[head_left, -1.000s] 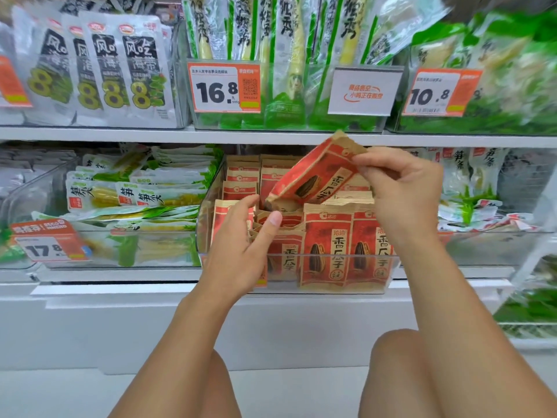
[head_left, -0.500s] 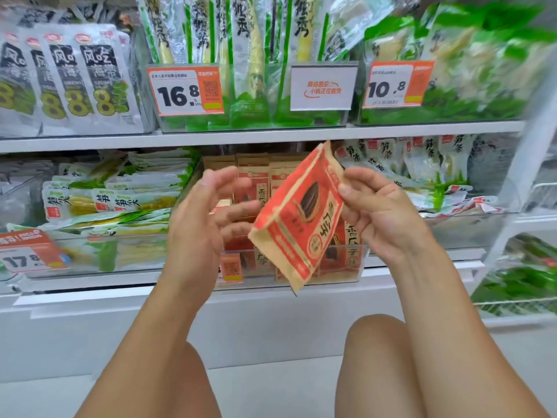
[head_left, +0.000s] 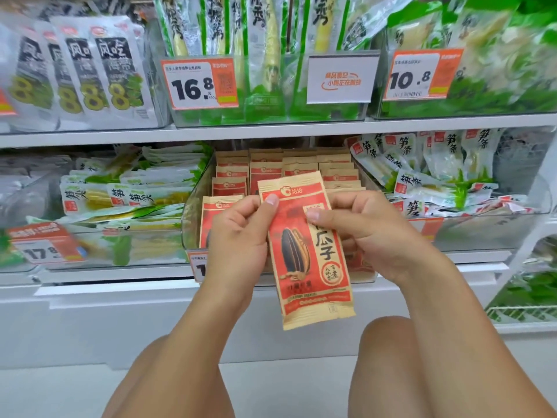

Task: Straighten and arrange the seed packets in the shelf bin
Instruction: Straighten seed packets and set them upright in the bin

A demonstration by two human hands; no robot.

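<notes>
A sunflower seed packet [head_left: 304, 251] stands upright in front of the clear shelf bin [head_left: 193, 206], pinched between the left hand [head_left: 238, 236] on its left edge and the right hand [head_left: 364, 230] on its right. Behind it, rows of seed packets [head_left: 232, 176] stand inside the bin. Bamboo shoot packs [head_left: 129, 194] lie left of the bin, and more [head_left: 422, 167] lie to its right.

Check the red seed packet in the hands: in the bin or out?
Out. The seed packet is held upright in front of the clear bin, pinched by the left hand and right hand.
</notes>
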